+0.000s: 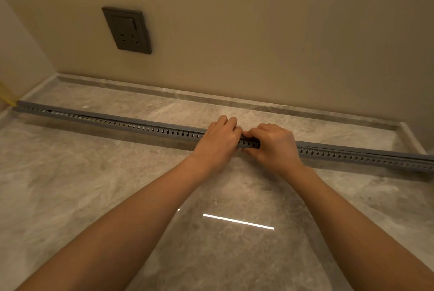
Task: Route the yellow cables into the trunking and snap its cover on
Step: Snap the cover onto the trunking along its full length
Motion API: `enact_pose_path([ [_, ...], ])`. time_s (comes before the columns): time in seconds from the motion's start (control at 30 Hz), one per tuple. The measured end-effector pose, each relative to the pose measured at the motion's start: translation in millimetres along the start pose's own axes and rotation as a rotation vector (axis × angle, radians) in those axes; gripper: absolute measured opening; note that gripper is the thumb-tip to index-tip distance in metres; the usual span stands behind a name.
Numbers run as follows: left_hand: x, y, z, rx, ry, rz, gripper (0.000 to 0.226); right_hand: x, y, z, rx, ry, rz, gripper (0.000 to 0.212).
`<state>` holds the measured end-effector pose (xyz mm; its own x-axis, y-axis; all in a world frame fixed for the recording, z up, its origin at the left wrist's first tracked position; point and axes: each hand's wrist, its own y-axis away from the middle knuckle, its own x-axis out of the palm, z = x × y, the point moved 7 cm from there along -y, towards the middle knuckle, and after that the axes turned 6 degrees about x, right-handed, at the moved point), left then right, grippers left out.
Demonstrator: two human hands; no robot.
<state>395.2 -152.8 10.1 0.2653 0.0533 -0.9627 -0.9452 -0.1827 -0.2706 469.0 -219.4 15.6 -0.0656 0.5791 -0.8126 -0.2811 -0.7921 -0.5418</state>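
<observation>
Forearms lead to left hand and right hand, both curled, pinching cover onto trunking mid-run; next likely needs pressing outward.

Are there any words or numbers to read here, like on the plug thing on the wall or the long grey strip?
None: no word, number or sign can be read anywhere.
Wall socket: dark, only its holes show, no lettering legible.
Grey trunking: only slots, no print shows.
The left hand and right hand cover a short stretch of it, so anything printed there is hidden.
</observation>
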Motion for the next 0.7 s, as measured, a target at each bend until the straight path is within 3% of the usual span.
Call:
enact_pose_path([
  [0.7, -15, -2, -10, 0.042, -0.178, 0.084, 0.022, -10, 11, 4, -0.071, 0.057, -0.013, 0.031],
])
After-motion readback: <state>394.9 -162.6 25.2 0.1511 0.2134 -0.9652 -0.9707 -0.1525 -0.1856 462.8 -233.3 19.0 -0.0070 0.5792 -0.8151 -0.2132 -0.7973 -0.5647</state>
